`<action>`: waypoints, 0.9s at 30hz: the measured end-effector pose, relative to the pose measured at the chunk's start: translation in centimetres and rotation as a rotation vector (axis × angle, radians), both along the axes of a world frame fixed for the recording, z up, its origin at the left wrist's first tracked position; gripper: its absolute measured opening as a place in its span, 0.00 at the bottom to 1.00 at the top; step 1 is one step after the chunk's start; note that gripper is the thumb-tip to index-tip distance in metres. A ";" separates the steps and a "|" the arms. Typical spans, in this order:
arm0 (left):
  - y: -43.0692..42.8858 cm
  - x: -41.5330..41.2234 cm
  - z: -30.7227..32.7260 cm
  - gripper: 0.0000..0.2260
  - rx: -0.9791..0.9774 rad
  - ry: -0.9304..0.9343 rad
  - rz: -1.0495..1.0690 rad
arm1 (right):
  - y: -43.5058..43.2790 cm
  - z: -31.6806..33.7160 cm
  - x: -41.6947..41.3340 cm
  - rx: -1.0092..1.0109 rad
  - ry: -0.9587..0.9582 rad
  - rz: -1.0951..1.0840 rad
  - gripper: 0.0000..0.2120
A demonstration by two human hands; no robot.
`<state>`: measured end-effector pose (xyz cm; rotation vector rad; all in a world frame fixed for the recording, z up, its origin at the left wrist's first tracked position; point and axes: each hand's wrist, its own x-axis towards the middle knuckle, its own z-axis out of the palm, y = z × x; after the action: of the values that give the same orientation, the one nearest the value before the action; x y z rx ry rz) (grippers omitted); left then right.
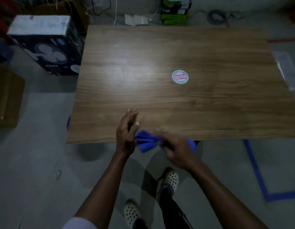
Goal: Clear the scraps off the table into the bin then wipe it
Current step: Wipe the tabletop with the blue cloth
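A wooden table fills the middle of the view. A round sticker lies flat on its right half. My right hand is shut on a bunched blue cloth at the table's near edge; the hand is blurred. My left hand is just left of the cloth, fingers straight and apart, palm facing it, thumb touching the cloth. A sliver of something blue shows past the table's left edge; I cannot tell what it is.
A dark fan box stands on the floor left of the table, a brown carton further left. A green box and cables lie behind the table. Blue tape marks the floor at right. My feet are below the near edge.
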<state>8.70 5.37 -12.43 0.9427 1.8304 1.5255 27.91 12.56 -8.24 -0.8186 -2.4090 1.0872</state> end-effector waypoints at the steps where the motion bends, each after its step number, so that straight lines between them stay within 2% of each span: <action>1: -0.7 -0.1 0.1 0.23 0.009 -0.044 0.031 | 0.7 1.1 0.3 0.019 0.017 -0.129 0.22; 4: -2.0 -0.7 0.0 0.21 0.031 -0.019 0.087 | 4.2 1.4 0.6 0.100 -0.063 -0.562 0.17; 6: -2.5 -1.0 -0.4 0.19 0.041 -0.016 0.099 | 5.3 -0.6 -0.9 0.065 -0.288 -0.746 0.18; 8: -2.7 -1.3 -0.9 0.20 0.051 0.013 0.094 | 3.0 -2.6 -3.9 0.123 -0.520 -0.722 0.23; 11: -2.7 -1.3 -1.1 0.22 0.003 0.063 0.083 | -3.0 -3.9 -8.3 0.305 -0.425 -0.429 0.26; 12: -2.6 -1.1 -0.7 0.23 -0.013 0.062 0.082 | -5.3 -3.2 -9.4 0.291 -0.391 -0.320 0.27; 14: -2.4 -1.1 0.3 0.23 -0.036 -0.036 0.103 | -7.8 -0.5 -10.6 0.124 -0.383 -0.207 0.28; 15: -2.5 -1.1 0.8 0.22 -0.037 -0.120 0.122 | -7.8 0.7 -10.8 0.001 -0.393 -0.210 0.24; 17: -2.5 -1.5 0.9 0.22 -0.020 -0.215 0.145 | -6.4 2.6 -10.4 -0.162 -0.317 -0.398 0.14; 18: -2.4 -1.8 0.7 0.23 -0.019 -0.193 0.153 | -5.3 3.4 -10.0 -0.213 -0.246 -0.483 0.13; 20: -1.6 -2.4 0.0 0.23 -0.054 -0.009 0.165 | -2.6 4.2 -9.3 -0.217 -0.154 -0.638 0.13; 23: 1.2 -3.2 -0.8 0.21 -0.118 0.339 0.142 | 2.1 2.4 -8.7 -0.025 -0.126 -0.763 0.17; 27: 6.9 -4.5 -1.4 0.21 -0.147 0.543 0.102 | 7.5 -3.6 -9.2 0.192 -0.471 -0.586 0.24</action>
<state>4.16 12.23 -13.80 1.2989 2.3591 1.2441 18.72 20.03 -11.82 -1.7141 -2.3108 0.4615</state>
